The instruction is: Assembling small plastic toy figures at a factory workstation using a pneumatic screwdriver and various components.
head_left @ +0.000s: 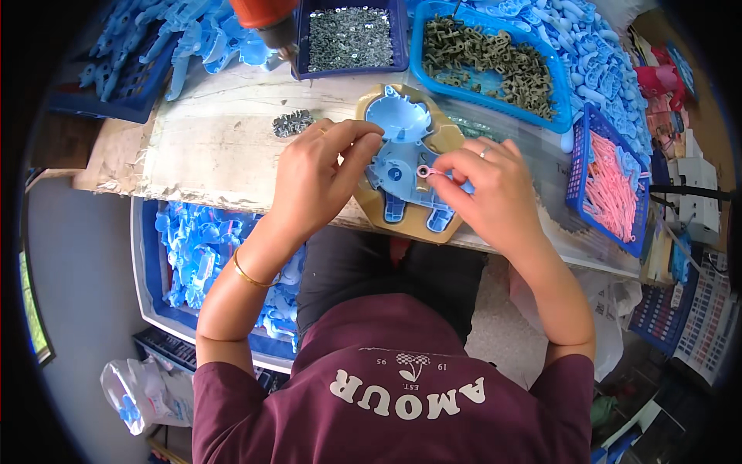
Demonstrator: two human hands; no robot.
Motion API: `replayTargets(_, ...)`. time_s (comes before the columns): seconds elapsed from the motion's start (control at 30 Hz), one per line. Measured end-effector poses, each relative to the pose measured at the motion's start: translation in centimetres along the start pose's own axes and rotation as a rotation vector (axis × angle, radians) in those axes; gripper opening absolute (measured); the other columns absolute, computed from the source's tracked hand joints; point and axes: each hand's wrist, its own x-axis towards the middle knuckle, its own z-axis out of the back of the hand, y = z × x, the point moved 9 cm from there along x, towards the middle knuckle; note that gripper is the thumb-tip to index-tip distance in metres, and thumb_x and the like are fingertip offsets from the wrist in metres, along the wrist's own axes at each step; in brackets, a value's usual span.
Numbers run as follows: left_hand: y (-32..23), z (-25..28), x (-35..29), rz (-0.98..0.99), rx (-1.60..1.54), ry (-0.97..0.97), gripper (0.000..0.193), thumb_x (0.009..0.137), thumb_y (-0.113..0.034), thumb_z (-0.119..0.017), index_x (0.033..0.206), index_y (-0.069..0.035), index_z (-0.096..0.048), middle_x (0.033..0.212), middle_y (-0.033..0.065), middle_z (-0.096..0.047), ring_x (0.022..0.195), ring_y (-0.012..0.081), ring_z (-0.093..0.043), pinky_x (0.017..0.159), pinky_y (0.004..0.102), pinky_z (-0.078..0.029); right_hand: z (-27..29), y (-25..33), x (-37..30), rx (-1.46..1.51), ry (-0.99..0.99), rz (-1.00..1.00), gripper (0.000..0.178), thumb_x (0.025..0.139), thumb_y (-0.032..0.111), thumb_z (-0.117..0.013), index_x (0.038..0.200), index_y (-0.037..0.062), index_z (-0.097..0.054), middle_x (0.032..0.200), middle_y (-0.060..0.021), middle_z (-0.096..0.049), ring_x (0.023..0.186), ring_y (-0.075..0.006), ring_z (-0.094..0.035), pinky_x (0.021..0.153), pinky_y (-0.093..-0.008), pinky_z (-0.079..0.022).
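A light blue hollow toy half-shell (403,183), shaped like a figure with a round head and two legs, lies open side up in a tan holder (372,207) at the table's near edge. My right hand (488,182) pinches a pink plastic piece with a ring end (423,171), held over the right side of the shell's body. At the shell's left side, my left hand (321,174) has thumb and forefinger pressed together; anything between them is hidden. A small pile of metal parts (293,123) lies beyond my left hand.
Across the back are an orange power driver (267,15), a dark blue tray of small metal pieces (301,73), a bright blue tray of brownish parts (566,108) and heaped blue shells (603,62). A basket of pink pieces (576,189) stands right. Below left, a bin (147,271) holds blue shells.
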Motion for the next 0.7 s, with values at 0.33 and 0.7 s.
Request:
replayTargets(0.33,-1.4,-0.1,-0.4,-0.196,0.083,-0.027,0.010,0.088,-0.008,-0.073,0.098,-0.007,-0.074,0.078,0.0060,-0.069,0.076,0.0260,-0.064,0.069,0.0382,-0.052,-2.7,1.4,1.2,-0.046,0.043,0.116,0.013,0.081,0.019,-0.077,0.079,0.0104,-0.067,0.076,-0.0020,-0.061,0.081,-0.0215,-0.063,0.074,-0.0372,-0.040)
replayTargets(0.7,-2.4,-1.3,-1.4,-0.343,0.131,0.092,0.016,0.085,-0.001,-0.073,0.101,-0.003,-0.072,0.111,0.0095,-0.073,0.107,0.0309,-0.065,0.091,0.0408,-0.053,-3.1,1.3,1.6,0.011,0.103,0.170,0.011,0.079,0.016,-0.076,0.080,0.0091,-0.067,0.078,-0.0032,-0.062,0.083,-0.0223,-0.063,0.077,-0.0377,-0.040)
